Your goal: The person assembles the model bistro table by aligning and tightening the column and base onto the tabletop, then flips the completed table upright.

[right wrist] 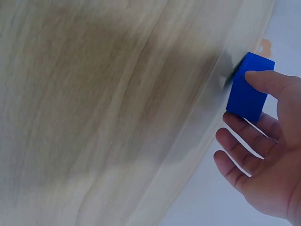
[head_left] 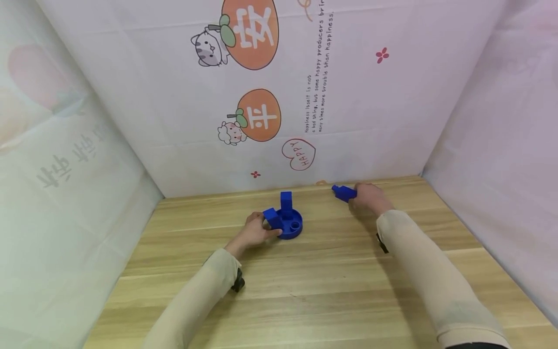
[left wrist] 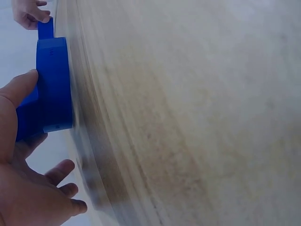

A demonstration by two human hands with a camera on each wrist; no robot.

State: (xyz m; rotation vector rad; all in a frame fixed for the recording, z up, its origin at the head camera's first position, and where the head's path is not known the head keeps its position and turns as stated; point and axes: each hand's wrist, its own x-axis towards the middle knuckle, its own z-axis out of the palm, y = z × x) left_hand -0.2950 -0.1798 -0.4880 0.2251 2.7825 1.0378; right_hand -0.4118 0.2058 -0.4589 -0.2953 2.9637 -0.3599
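A round blue base with a low rim stands on the table, left of its middle. Two blue blocks rise from it, one upright at the back and one leaning in view at the left. A small round socket shows at its right. My left hand grips the base from the left, its thumb on the side in the left wrist view. Off to the right, my right hand pinches a separate blue block between thumb and fingers. That block has a narrow peg at its left end.
The wooden table ends at a white printed cloth wall behind. More white cloth closes in the left side and the right side. The held block is near the table's back edge.
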